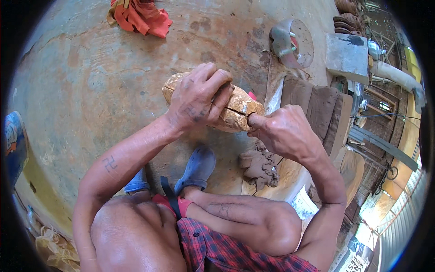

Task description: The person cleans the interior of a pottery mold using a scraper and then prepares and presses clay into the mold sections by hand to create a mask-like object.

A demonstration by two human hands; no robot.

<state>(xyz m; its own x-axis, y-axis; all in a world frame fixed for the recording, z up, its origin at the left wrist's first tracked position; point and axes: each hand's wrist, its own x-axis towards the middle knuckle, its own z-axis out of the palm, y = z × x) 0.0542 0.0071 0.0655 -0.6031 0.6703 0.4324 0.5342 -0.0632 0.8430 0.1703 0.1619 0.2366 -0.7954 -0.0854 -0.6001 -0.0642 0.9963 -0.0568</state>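
Bent knee (272, 226) below; both hands, left hand (195, 97), right hand (283, 131), clamped on clay mould (238, 111)

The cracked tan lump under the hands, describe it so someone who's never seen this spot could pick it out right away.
Start at the stained concrete floor and look to its middle, just beyond the blue shoe. There the left hand lies over the tan lump while the right hand presses its near end. Unlike the dark grey clay scraps beside it, it is pale, rounded, and split by dark cracks.
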